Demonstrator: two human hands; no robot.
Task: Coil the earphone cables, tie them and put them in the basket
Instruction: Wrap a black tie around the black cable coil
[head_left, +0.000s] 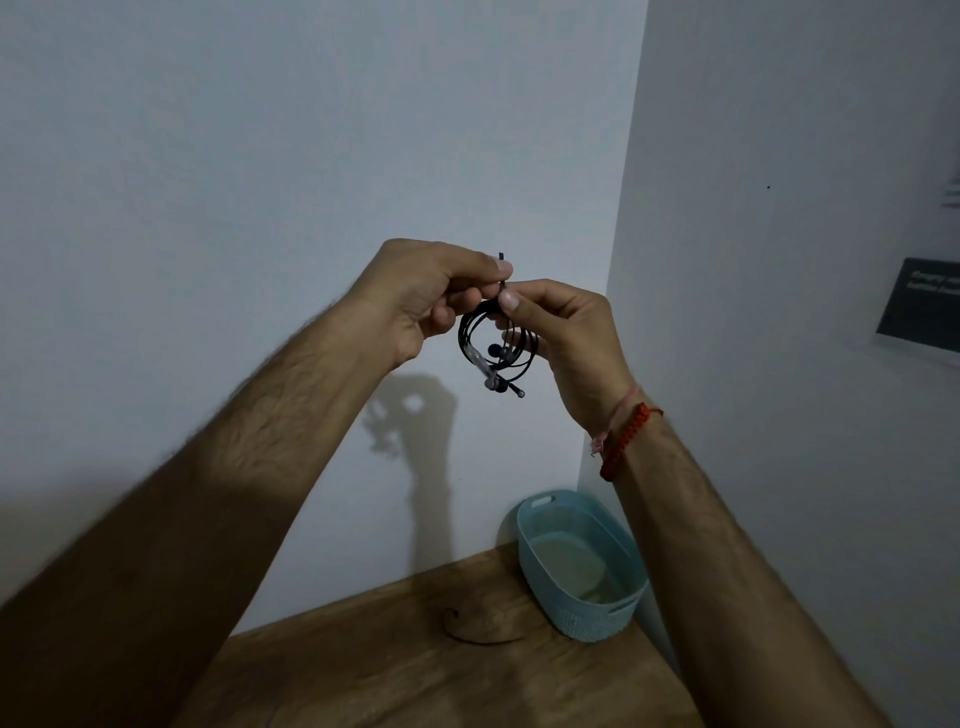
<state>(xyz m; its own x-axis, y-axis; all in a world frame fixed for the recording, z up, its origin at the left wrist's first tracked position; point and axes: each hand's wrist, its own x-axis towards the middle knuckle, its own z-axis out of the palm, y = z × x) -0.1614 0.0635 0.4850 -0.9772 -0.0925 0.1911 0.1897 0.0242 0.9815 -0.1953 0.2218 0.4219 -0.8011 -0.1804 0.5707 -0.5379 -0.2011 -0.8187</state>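
Holding a coiled black earphone cable up in front of a pale wall, both hands work at the top of the loop in the single head view. The left hand has its fingers curled, thumb and forefinger pinching a thin black tie whose short end sticks up above the knuckles. The right hand meets it from 3 o'clock, its thumb and fingers pinching the same spot where the tie crosses the coil, with lower fingers curled behind the loops. The coil hangs below the pinch, and the earbuds and a plug end dangle at its 6 o'clock. A red bracelet sits on the right wrist. Well below, toward 5 o'clock, a light blue basket stands on the wooden bench, against the corner of the walls; another dark cable lies on the bench just at the basket's 9 o'clock. The tying step looks under way, not finished. The risk, as I judge it, lies in the pinch: if either hand eases before the tie is twisted snug, the springy loops could fan open and the coil would need rewinding. The loose earbuds could also snag in the tie, and a dropped bundle might miss the basket.
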